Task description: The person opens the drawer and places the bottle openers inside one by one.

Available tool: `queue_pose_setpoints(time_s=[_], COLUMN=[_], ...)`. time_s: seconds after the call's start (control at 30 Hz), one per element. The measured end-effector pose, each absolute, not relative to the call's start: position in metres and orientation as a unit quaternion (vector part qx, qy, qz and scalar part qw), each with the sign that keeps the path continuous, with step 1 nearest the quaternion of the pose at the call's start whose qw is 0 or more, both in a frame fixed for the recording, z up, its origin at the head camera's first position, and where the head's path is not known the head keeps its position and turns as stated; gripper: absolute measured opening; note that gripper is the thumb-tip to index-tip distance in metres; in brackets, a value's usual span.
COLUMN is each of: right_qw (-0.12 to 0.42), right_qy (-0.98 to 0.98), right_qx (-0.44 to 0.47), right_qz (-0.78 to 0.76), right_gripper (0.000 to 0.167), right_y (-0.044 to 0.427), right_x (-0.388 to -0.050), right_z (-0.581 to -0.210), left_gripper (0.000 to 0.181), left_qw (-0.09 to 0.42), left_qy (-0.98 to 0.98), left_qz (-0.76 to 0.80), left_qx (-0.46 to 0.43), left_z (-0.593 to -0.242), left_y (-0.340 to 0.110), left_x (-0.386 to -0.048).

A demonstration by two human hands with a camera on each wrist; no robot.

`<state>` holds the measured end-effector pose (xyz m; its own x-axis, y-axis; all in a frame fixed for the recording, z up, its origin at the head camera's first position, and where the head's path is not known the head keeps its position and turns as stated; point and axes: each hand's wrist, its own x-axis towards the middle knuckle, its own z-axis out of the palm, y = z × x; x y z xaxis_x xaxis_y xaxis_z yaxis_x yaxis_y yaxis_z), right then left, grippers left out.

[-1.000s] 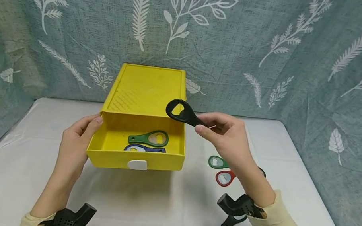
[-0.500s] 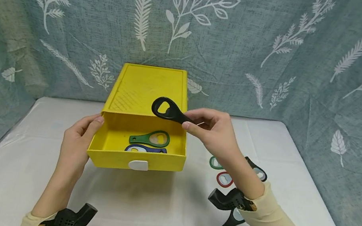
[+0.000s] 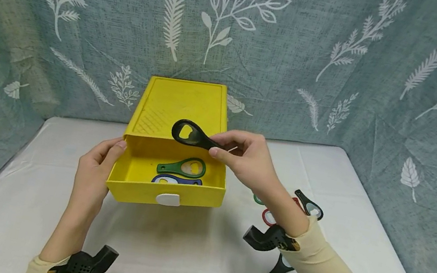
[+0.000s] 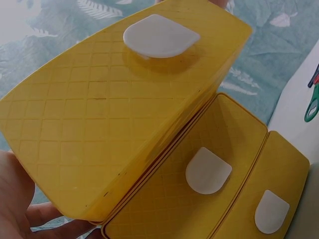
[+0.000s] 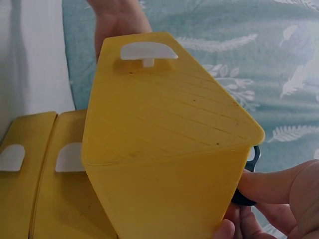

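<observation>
A yellow drawer unit (image 3: pixel 184 103) stands at the back of the table, its top drawer (image 3: pixel 121 191) pulled out. My left hand (image 3: pixel 95 166) rests against the unit's left side, thumb at the front edge and fingers fairly straight. Above the drawer's right part, my right hand (image 3: pixel 247 158) pinches a black bottle opener (image 3: pixel 196 138) by its handle, ring end pointing left. Inside the drawer lie a green bottle opener (image 3: pixel 171 167) and a blue bottle opener (image 3: pixel 188 181), partly hidden by the drawer front. The right wrist view shows the black opener mostly hidden behind the drawer.
On the white-covered table at right lie a black bottle opener (image 3: pixel 315 210), a red one (image 3: pixel 268 217) and a green one (image 3: pixel 257 199), partly under my right forearm. Another black opener (image 3: pixel 278 271) lies nearer. Lower drawers with white knobs (image 4: pixel 209 171) sit below. A leaf-patterned curtain (image 3: pixel 287 46) hangs behind.
My right hand has moved left with the black bottle opener, from beside the unit to over the open drawer. My left hand stays at the unit's side.
</observation>
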<state>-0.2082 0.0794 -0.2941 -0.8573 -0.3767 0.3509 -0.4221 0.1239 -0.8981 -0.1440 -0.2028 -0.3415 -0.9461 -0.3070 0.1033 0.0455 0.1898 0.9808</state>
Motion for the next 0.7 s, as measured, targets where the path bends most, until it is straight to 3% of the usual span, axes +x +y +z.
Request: queue_pose_setpoints(time_s=[0.7], right_qw=[0.067], right_qy=[-0.757], right_qx=[0.315], right_qz=[0.568], right_gripper=[0.016], right_y=[0.0804], right_x=[-0.2099], right_z=[-0.3016], left_gripper=[0.052], left_qw=[0.136], left_qy=[-0.747], left_qz=[-0.644], left_qx=[0.100], left_z=[-0.3417], left_y=[-0.2027], left_x=[-0.1459])
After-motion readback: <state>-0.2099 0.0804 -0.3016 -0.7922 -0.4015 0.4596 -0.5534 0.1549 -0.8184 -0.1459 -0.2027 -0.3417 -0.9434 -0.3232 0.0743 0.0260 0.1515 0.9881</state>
